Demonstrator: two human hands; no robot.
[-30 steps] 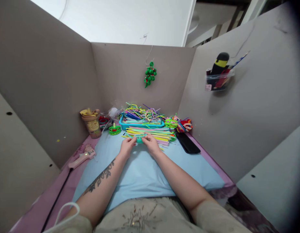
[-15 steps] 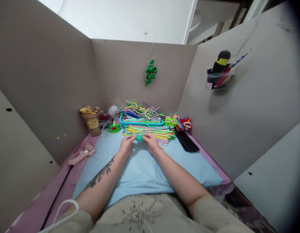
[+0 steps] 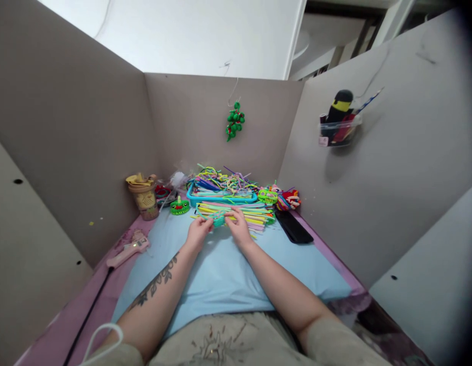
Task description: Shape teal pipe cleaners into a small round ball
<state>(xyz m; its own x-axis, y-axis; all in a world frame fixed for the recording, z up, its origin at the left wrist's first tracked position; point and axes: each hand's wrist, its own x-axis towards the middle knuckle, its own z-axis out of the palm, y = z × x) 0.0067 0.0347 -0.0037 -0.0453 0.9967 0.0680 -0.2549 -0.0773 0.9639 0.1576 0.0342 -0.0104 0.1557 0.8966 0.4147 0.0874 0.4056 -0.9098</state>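
Observation:
Between my two hands is a small teal piece (image 3: pixel 219 220) that looks made of bent pipe cleaners, with a thin strand looping up from its left side. My left hand (image 3: pixel 199 232) pinches its left end between thumb and fingers. On the other side, my right hand (image 3: pixel 238 227) is closed on the right end, fingertips pressed together. Just behind the hands lies a row of straight pastel pipe cleaners (image 3: pixel 255 215) on a light blue cloth (image 3: pixel 236 279).
A blue tray (image 3: pixel 223 201) heaped with pipe cleaners stands at the back. Around it are a green craft piece (image 3: pixel 179 206), a lime one (image 3: pixel 267 196), a cup (image 3: pixel 143 195), and a black phone-like slab (image 3: pixel 294 227). A pink glue gun (image 3: pixel 128 252) lies left. Grey panels enclose the table.
My right hand has lifted its fingers slightly and shifted its grip on the teal piece. The piece has tilted a little. The whole view has moved slightly with my head.

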